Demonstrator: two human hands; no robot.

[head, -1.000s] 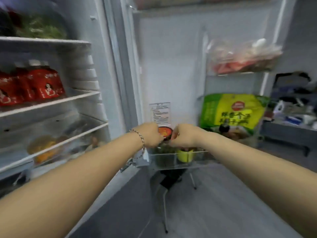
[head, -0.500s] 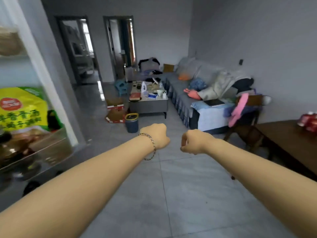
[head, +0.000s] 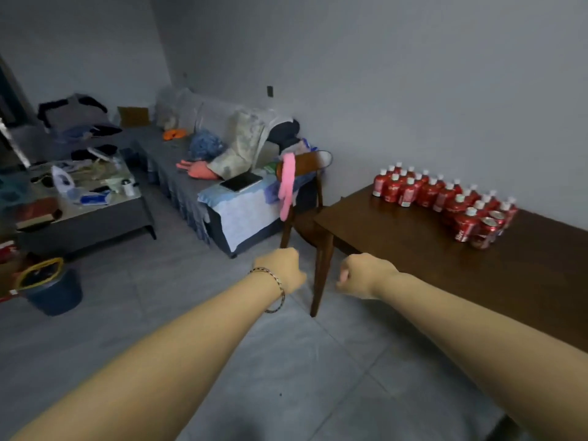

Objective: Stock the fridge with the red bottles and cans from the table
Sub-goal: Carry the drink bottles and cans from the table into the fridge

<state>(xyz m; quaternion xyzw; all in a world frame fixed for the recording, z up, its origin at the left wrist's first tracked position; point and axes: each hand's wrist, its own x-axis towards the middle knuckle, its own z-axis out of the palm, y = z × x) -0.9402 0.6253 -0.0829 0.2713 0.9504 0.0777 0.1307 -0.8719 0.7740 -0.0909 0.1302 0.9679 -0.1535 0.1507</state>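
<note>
Several red bottles (head: 423,192) with white caps stand in rows on the dark wooden table (head: 477,265) at the right, against the wall. A few red cans (head: 486,229) sit at the near end of the rows. My left hand (head: 281,268), with a bracelet at the wrist, and my right hand (head: 362,275) are held out in front of me above the floor, both curled into fists with nothing in them. Both are left of the table's near corner, well short of the bottles. The fridge is out of view.
A wooden chair (head: 305,198) with a pink cloth (head: 288,186) over its back stands at the table's left end. Behind it is a cluttered grey sofa (head: 203,173), a low coffee table (head: 82,205) and a blue bin (head: 51,288). Grey floor tiles lie ahead.
My view has swung right from the fridge door to the room and the table. The bottles came into full view. My hands left the door shelf and stay curled and empty.
</note>
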